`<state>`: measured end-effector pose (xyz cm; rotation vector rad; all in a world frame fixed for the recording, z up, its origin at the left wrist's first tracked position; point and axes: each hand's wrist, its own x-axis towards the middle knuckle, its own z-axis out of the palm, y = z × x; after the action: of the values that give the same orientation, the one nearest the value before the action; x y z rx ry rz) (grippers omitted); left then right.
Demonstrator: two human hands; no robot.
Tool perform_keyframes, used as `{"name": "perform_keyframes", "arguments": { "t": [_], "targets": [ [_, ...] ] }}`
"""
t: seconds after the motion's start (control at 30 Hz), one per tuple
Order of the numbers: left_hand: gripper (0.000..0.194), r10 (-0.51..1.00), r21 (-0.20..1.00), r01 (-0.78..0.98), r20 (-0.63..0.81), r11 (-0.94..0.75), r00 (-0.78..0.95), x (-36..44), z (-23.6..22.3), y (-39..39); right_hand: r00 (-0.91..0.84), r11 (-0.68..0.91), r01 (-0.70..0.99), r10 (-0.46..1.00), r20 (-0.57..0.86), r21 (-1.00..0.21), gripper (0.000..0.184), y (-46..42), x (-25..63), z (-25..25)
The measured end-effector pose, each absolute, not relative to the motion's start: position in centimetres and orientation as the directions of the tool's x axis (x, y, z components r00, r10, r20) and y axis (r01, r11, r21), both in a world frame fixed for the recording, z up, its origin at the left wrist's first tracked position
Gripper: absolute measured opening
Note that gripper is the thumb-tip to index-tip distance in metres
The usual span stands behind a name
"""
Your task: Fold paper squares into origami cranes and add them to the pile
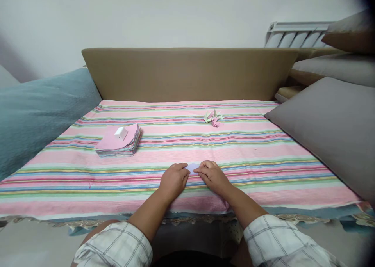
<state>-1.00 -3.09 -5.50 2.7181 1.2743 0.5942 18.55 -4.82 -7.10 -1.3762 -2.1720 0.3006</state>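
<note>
A small piece of pale purple folded paper (pixel 192 167) lies between my two hands over the striped cloth. My left hand (pixel 175 179) pinches its left end between thumb and fingers. On the other side my right hand (pixel 212 176) is closed on the right end, thumb and fingertips together. Much of the paper is hidden under the fingers, so its full shape does not show. Beyond my right hand sits a little cluster of folded paper pieces (pixel 215 122) in pink and pale green; they look like origami cranes.
At the left a stack of coloured paper sheets (pixel 108 140) carries a small white block (pixel 121 133). The striped cloth (pixel 175 142) covers the seat. A brown backrest (pixel 190 73) stands behind, a blue cushion (pixel 47 114) at left, grey cushions (pixel 331 122) at right.
</note>
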Motion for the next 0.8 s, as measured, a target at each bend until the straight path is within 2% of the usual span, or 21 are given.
{"name": "perform_keyframes", "arguments": {
  "t": [0.2,0.3,0.5,0.8],
  "targets": [
    [0.024,0.696,0.094,0.709,0.319,-0.699,0.643,-1.2,-5.3,-4.2,-0.337,0.468,0.761,0.877,0.342,-0.449,0.025,-5.0,18.4,-6.9],
    [0.031,0.7,0.044,0.731,0.337,-0.68,0.63,-1.1,-4.8,-5.1,-0.342,0.473,0.766,0.873,0.348,-0.435,0.025,-5.0,18.4,-6.8],
    [0.046,0.735,0.048,0.755,0.28,-0.654,0.618,-0.8,-4.5,-5.8,-0.345,0.469,0.779,0.874,0.342,-0.415,0.024,-4.8,18.3,-7.0],
    [0.036,0.781,0.09,0.805,0.324,-0.587,0.534,-0.8,-4.9,-5.5,-0.345,0.464,0.79,0.877,0.334,-0.401,0.023,-4.9,18.3,-7.0]
  ]
}}
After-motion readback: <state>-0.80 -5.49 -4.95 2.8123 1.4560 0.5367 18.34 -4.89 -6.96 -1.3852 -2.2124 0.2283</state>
